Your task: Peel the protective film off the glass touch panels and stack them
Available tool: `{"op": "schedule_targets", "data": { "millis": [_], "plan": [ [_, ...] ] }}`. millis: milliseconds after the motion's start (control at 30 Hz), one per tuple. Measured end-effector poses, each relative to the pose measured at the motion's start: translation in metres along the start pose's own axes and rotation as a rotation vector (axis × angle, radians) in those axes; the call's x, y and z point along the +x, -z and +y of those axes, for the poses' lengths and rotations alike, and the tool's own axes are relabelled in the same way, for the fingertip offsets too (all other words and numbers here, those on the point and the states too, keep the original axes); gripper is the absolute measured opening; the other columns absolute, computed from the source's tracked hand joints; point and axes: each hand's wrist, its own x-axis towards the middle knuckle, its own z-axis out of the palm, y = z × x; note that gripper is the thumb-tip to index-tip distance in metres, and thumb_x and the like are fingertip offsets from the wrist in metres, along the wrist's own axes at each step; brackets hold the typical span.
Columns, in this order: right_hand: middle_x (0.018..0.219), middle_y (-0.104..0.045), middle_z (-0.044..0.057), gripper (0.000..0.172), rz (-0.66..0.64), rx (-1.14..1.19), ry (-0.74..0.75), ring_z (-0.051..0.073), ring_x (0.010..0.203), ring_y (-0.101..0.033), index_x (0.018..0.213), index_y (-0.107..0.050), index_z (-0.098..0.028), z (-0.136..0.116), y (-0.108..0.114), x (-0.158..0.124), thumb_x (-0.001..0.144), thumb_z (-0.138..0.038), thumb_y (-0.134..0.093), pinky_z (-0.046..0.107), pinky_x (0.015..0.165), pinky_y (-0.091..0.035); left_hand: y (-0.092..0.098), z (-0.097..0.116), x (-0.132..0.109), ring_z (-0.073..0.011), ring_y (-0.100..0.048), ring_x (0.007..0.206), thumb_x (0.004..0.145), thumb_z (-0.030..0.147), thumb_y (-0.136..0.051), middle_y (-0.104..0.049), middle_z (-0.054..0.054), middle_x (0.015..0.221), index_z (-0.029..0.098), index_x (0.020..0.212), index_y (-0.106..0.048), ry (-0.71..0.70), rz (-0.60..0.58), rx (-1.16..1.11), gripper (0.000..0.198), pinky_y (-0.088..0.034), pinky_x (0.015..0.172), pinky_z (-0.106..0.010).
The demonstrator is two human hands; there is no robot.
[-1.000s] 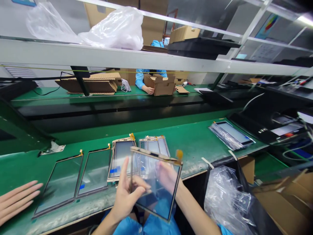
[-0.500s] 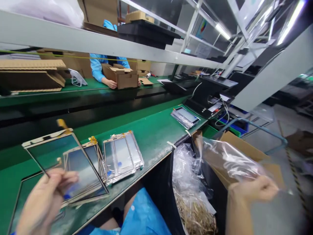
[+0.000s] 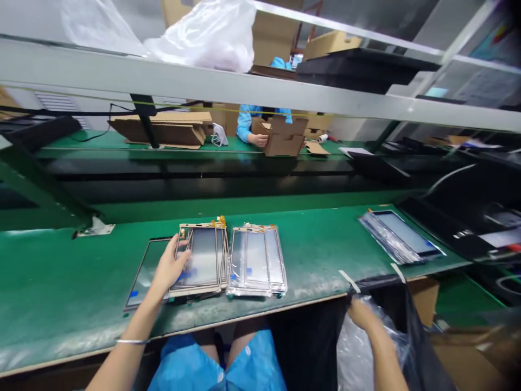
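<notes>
the left hand (image 3: pixel 173 266) lies open, gripping nothing, on the stack of touch panels (image 3: pixel 201 255) mid-bench (image 3: pixel 69 282); the right hand (image 3: pixel 363 315) curls at a plastic bag (image 3: pixel 362 353), grip unclear. pressing could slide or crack the bare glass.

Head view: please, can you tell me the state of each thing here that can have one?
left hand: open, resting on the stack's edge
right hand: on the clear plastic bag, grasp unclear
stack of touch panels: lying flat, unwrapped
wrapped touch panels: lying flat, in clear plastic
single touch panel: lying flat, unwrapped
clear plastic bag: crumpled
cardboard box: flaps up, beside a co-worker's hand
</notes>
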Motion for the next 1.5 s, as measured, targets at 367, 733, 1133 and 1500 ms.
{"op": "schedule_targets", "data": {
  "millis": [367, 733, 1133, 1500],
  "plan": [
    [0.138, -0.049, 0.017, 0.046, 0.118, -0.13, 0.949, 0.033, 0.126, -0.047, 0.135, -0.047, -0.015, -0.22, -0.077, -0.093, 0.089, -0.018, -0.047, 0.054, 0.102, -0.035, -0.011, 0.019, -0.027, -0.0318, -0.015, 0.143, 0.083, 0.025, -0.053, -0.021, -0.017, 0.154, 0.017, 0.13, -0.05, -0.334, 0.104, 0.331, 0.047, -0.016, 0.114, -0.054],
    [0.127, -0.061, 0.009, 0.056, 0.211, 0.096, 1.061, 0.021, 0.12, -0.055, 0.143, -0.037, -0.021, -0.252, -0.026, -0.098, 0.09, -0.005, -0.039, 0.042, 0.104, -0.039, -0.062, 0.099, -0.083, -0.0301, -0.046, 0.128, 0.087, 0.059, -0.043, -0.039, -0.019, 0.146, 0.018, 0.142, -0.032, 0.719, -0.558, -1.306, 0.069, -0.046, 0.093, -0.041],
    [0.114, -0.067, 0.016, 0.049, 0.132, 0.253, 1.262, 0.025, 0.11, -0.062, 0.133, -0.05, -0.015, -0.291, 0.003, -0.103, 0.085, -0.002, -0.053, 0.039, 0.085, -0.057, -0.056, 0.13, -0.074, -0.0292, -0.042, 0.131, 0.089, 0.065, -0.031, -0.041, -0.014, 0.144, 0.031, 0.144, -0.029, 0.732, -0.451, -1.481, 0.065, -0.042, 0.096, -0.048],
    [0.112, -0.068, 0.013, 0.037, 0.076, 0.218, 1.284, 0.023, 0.105, -0.064, 0.119, -0.061, -0.016, -0.296, 0.006, -0.104, 0.088, -0.003, -0.046, 0.034, 0.086, -0.056, -0.055, 0.127, -0.078, -0.027, -0.033, 0.138, 0.089, 0.066, -0.031, -0.037, -0.012, 0.148, 0.031, 0.146, -0.025, 0.649, -0.379, -1.451, 0.068, -0.045, 0.095, -0.045]
  ]
}}
